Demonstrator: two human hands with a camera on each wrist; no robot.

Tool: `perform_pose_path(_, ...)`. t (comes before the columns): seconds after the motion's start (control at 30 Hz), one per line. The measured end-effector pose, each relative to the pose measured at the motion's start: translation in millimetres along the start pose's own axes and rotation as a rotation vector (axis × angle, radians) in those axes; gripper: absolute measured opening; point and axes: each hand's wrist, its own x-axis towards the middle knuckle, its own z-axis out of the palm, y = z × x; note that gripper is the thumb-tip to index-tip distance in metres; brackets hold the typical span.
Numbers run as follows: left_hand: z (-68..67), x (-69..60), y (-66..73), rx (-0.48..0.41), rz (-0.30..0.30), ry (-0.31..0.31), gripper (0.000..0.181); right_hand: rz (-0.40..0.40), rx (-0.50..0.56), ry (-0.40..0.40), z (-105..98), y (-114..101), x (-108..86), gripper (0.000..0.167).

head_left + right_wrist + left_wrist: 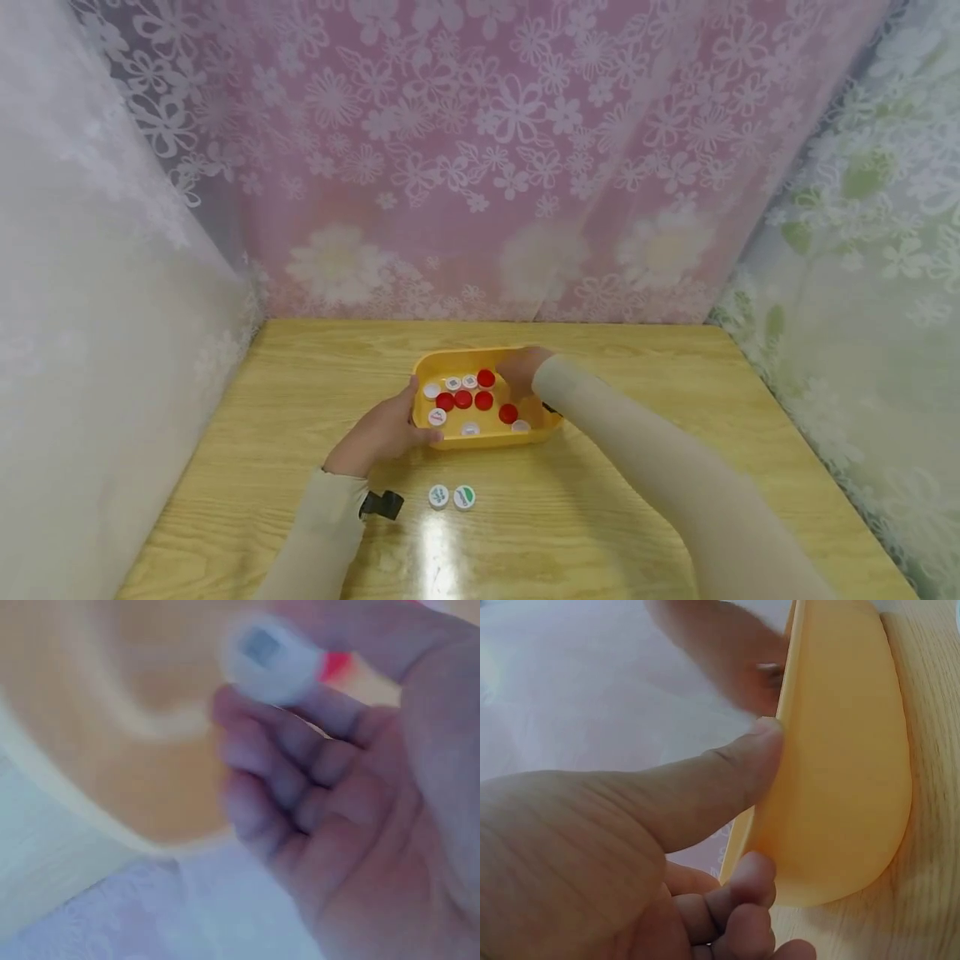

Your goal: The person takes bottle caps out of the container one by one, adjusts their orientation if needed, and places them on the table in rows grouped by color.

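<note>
- Pink floral curtain [487, 167]: hangs beyond both hands.
- Wooden table [322, 358]: spreads beneath both.
- Yellow tray [491, 442]: sits on the table, between the hands.
- Left hand [384, 432]: grips the tray's left end, thumb on the rim.
- Right hand [522, 368]: reaches inside the tray, pinching a blurred white cap [274, 664].
- Red caps [483, 401]: lie in the tray, mostly left of the right hand.
- Two printed caps [464, 497]: lie on the table, nearer than the left hand and to its right.

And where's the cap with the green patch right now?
In the head view, the green-patched cap lies on the table on the near side of the yellow tray, just right of another white cap.
</note>
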Motion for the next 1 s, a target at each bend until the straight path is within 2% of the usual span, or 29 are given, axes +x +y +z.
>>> perform_pose_path(0.07,0.8,0.9,-0.6,-0.004,-0.002,-0.001,0.109,-0.073,0.086,0.119,-9.8,3.8,-13.3,0.017)
perform_pose_path(0.17,1.6,1.9,-0.8,-0.009,-0.009,0.003,0.109,-0.236,0.115,0.310,-12.8,-0.6,-45.4,0.017)
perform_pose_path(0.27,2.6,2.4,-0.8,-0.004,-0.007,0.000,0.110,-0.381,0.169,0.475,7.3,-17.6,-82.7,0.011)
perform_pose_path(0.33,3.3,2.5,-1.7,-0.002,-0.002,0.001,0.111,-0.441,0.202,0.542,29.2,-30.5,-102.8,0.015)
perform_pose_path(0.4,4.0,2.6,-2.9,-0.001,0.003,0.003,0.112,-0.465,0.239,0.554,51.7,-42.6,-115.9,0.025)
perform_pose_path(0.5,4.8,3.6,-5.6,0.003,0.007,0.004,0.112,-0.441,0.266,0.507,83.4,-55.7,-121.3,0.030)
perform_pose_path(0.63,3.4,4.0,-6.6,0.013,0.011,-0.005,0.112,-0.399,0.310,0.450,111.2,-62.8,-115.1,0.021)
perform_pose_path(0.8,2.3,6.0,-7.6,0.000,-0.002,-0.013,0.112,-0.376,0.343,0.468,125.5,-65.8,-108.3,0.015)
perform_pose_path(1.0,1.0,9.9,-8.0,-0.013,-0.005,-0.021,0.113,-0.345,0.367,0.458,129.7,-68.8,-99.0,0.012)
